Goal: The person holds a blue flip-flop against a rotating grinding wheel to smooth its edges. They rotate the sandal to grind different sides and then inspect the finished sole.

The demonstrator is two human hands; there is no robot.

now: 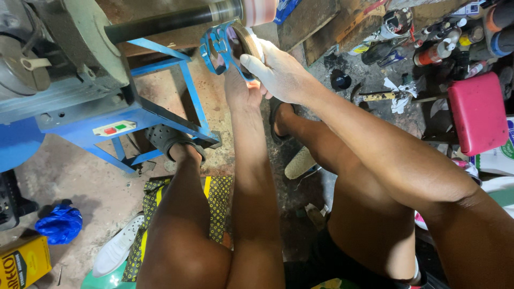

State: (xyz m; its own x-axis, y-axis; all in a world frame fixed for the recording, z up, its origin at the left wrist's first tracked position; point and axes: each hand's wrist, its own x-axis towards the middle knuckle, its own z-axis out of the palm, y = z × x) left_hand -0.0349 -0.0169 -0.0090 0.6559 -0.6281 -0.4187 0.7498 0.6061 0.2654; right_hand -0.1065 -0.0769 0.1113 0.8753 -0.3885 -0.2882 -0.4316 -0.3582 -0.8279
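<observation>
While the person sits at the blue machine (80, 107), both hands press a blue sandal (222, 45) up against the pinkish sanding drum (257, 10). The right hand (278, 72) is closed over the sole's edge, the left hand (238, 85) closed beneath it, apparently steadying it against the drum.

Stained, dusty concrete floor (91, 187). Blue metal machine frame (160, 115) stands left of the fingers, with a grey motor housing (69, 37) on it. Red stool (478, 109) well to their right. Clutter of bottles and cans (444, 37) along the top right. Blue bag (60, 223) and yellow box (24, 262) at the bottom left.
</observation>
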